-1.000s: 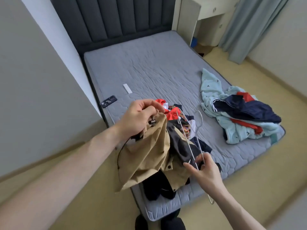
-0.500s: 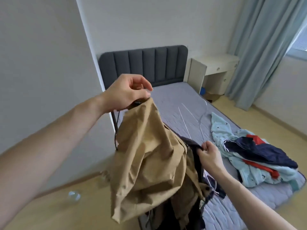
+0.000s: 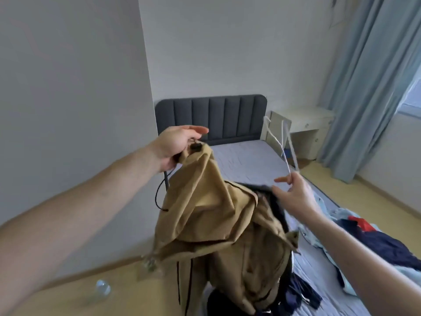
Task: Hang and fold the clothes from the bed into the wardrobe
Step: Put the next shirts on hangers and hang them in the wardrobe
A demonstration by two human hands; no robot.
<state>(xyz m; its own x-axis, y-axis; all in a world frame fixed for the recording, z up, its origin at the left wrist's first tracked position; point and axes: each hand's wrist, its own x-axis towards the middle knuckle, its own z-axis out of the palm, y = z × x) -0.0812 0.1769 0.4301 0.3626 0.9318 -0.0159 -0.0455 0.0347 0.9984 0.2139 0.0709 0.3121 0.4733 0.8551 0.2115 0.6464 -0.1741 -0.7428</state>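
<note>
Tan jacket (image 3: pixel 214 215) up in the air over the foot of the bed (image 3: pixel 248 160), dangling from the left hand (image 3: pixel 176 145), which grips it at the top edge by a dark toggle w/ thumb & lower fingers; upper fingers stick out straight. Dark lining shows at the jacket's opening on the right. Right hand (image 3: pixel 296 195) sits just beside that opening, pinching the bottom of a white wire hanger (image 3: pixel 281 144) btwn thumb & fingers, index finger pointing out. Hanger stands up above the hand, not yet inside the jacket.

Step in hand, by my read: getting the hanger into the shoulders. So hanging of this piece is started, not done.

What's left looks like plenty. Pile of clothes (image 3: pixel 373 242) — light blue, navy, bit of red — lies crumpled on the bed to the right, nothing folded. More dark garments (image 3: pixel 303 295) bunched at the bed's foot below the jacket. Wardrobe isn't in view, so can't tell if anything's in it already.

Elsewhere: grey padded headboard (image 3: pixel 210 115), a pale desk (image 3: pixel 305 124) next to it, blue curtain (image 3: pixel 364 87), and a clear bottle (image 3: pixel 103 289) on the floor at left.

Early stage overall, I'd say.
</note>
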